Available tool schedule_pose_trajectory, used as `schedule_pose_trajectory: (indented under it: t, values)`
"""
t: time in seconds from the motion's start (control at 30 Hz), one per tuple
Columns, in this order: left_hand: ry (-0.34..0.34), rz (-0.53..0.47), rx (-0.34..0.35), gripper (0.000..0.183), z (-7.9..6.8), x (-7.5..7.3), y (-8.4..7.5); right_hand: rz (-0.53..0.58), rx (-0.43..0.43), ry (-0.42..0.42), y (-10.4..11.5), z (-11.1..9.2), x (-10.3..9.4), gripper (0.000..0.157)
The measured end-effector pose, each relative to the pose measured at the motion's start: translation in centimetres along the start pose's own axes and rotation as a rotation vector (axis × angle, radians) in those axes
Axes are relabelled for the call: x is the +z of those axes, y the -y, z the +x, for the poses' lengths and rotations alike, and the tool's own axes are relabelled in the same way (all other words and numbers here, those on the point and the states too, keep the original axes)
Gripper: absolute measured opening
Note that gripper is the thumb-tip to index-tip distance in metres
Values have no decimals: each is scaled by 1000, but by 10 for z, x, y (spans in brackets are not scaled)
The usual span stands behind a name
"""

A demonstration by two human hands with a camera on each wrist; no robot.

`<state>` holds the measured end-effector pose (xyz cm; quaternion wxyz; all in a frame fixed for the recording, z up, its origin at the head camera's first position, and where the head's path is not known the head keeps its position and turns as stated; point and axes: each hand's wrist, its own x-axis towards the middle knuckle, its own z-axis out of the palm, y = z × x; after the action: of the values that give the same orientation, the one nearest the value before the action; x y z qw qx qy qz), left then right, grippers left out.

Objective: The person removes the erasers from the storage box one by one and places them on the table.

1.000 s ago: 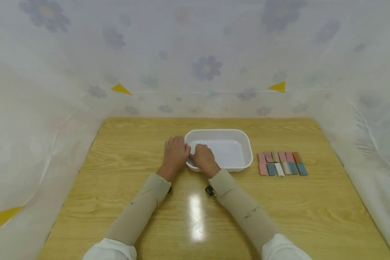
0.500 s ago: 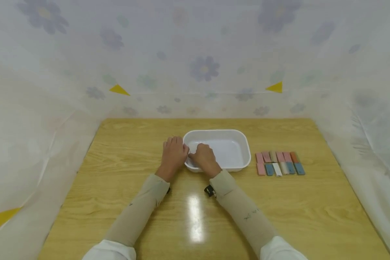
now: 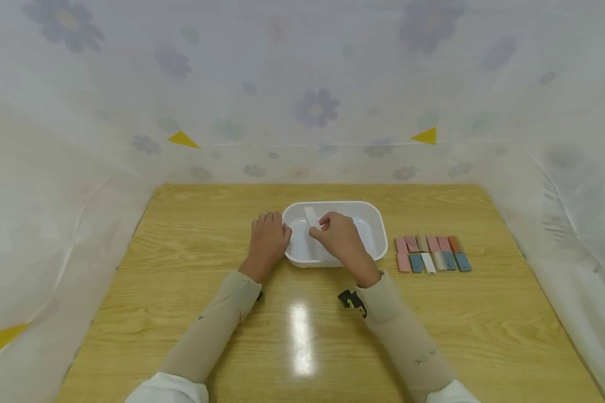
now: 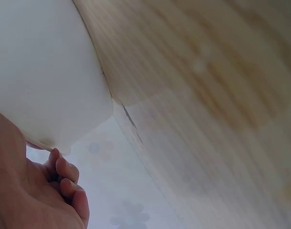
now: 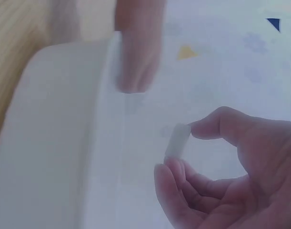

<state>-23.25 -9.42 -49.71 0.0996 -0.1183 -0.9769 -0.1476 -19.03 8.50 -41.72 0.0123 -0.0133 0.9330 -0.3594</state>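
A white plastic tray (image 3: 340,202) stands at mid-table in the head view. My left hand (image 3: 269,240) grips its left rim; in the left wrist view, curled fingers meet that rim beside the tray's outer wall (image 4: 45,67). Over the tray's left half, my right hand (image 3: 340,235) pinches a slim white rectangular block (image 3: 310,215). The right wrist view shows this block (image 5: 177,140) held by its two ends between thumb and fingertips, above the tray's inside. The right hand covers part of the tray floor in the head view.
Right of the tray lie several small flat blocks (image 3: 415,263) in two rows: pink, blue, white, beige and orange. The wooden table (image 3: 196,224) is enclosed by flower-patterned white sheeting (image 3: 252,112) at the back and sides.
My right hand has moved right, away from the tray's left end near the left hand, and the white block now shows in its fingers. The left hand stays on the rim.
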Motion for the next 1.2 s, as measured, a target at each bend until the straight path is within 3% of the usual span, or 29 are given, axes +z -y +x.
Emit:
schedule_pose_trajectory:
  t: [0.17, 0.33, 0.67, 0.87, 1.2]
  values:
    - [11, -15, -3, 26, -1, -2, 0, 9, -11, -9, 0, -13, -21, 33]
    - [-9, -18, 1, 26, 0, -1, 1, 17, 21, -15, -14, -18, -41, 34]
    - [-15, -27, -3, 23, 1, 2, 5, -20, 45, -65, -78, -28, -84, 37]
    - [-14, -38, -4, 22, -1, -1, 4, -76, 8, -140, -119, -38, -113, 38]
    - [-15, -31, -5, 20, -1, 0, 3, -180, 48, -121, -190, -54, -156, 46]
